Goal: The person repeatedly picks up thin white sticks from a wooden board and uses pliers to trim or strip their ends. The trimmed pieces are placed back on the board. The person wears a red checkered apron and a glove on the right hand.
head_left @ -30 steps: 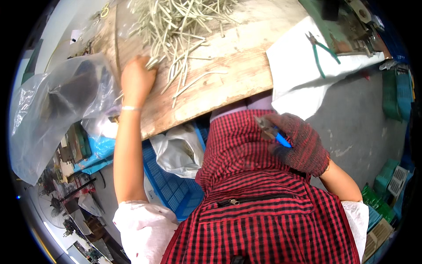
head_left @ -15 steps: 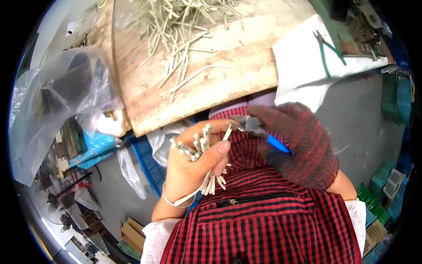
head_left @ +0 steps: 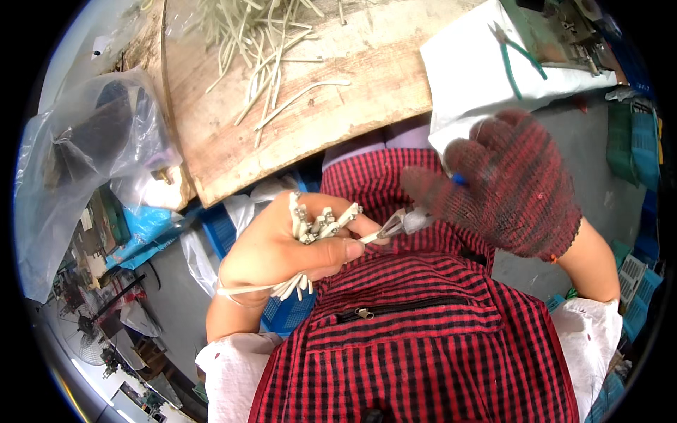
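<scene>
Over my checked apron, my left hand point(head_left: 271, 257) is closed on a bundle of thin cream sleeved leads point(head_left: 307, 229) with small metal ends, their loose tails hanging below the thumb. One lead sticks out toward my right, its end at the jaws of blue-handled pliers point(head_left: 412, 220). My right hand point(head_left: 508, 187), in a dark red knit glove, is closed on the pliers; its fingers hide most of the handles. Whether the jaws are closed on that lead is unclear.
Loose leads point(head_left: 257, 53) lie on a wooden board point(head_left: 374, 92). A white sheet point(head_left: 458, 63) bears green pliers point(head_left: 509, 67) at right. A clear bag point(head_left: 92, 155) hangs at left, a blue crate point(head_left: 289, 314) sits below, and stacked baskets point(head_left: 627, 148) stand at far right.
My left hand has come from the pile down over my lap with the bundle. My right hand has lifted and turned, and the pliers' jaws have moved lower.
</scene>
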Motion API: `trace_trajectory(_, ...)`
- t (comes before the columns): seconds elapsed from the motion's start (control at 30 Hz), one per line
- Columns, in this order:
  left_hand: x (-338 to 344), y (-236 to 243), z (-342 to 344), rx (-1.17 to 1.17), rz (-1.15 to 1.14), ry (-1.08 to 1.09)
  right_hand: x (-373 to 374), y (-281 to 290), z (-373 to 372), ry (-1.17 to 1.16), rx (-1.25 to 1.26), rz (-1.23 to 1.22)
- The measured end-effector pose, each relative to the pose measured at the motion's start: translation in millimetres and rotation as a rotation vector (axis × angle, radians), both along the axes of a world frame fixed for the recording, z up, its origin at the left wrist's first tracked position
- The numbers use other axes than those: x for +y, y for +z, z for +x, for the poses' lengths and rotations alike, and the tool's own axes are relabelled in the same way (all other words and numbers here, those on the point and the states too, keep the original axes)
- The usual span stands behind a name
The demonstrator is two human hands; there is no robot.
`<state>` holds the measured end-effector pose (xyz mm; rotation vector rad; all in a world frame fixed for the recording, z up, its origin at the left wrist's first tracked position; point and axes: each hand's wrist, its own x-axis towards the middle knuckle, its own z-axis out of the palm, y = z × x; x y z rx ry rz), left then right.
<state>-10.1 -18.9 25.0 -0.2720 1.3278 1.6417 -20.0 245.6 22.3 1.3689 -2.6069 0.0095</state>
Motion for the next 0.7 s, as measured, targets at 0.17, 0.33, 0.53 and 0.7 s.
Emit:
trace_trajectory(0.17,7.5,7.9,-2.7,0.043,-0.087,-0.006,-3.8,-3.2,-9.9,0.015,0.025,-0.177)
trace_trajectory(0.33,4.6,1.0,-0.4,0.064,-0.069,-0.021,-1.2,9.8,-7.2,0.016,-0.157,-0.041)
trace_trajectory(0.53,5.0,-10.0,4.8,0.087,-0.063,-0.014,4.4,-31.5,15.6,-0.111,-0.438,-0.188)
trace_trajectory(0.7,4.0,-1.4,-0.2,0.056,-0.075,-0.094,-3.4,-14.5,7.2,-0.054,-0.02,-0.158)
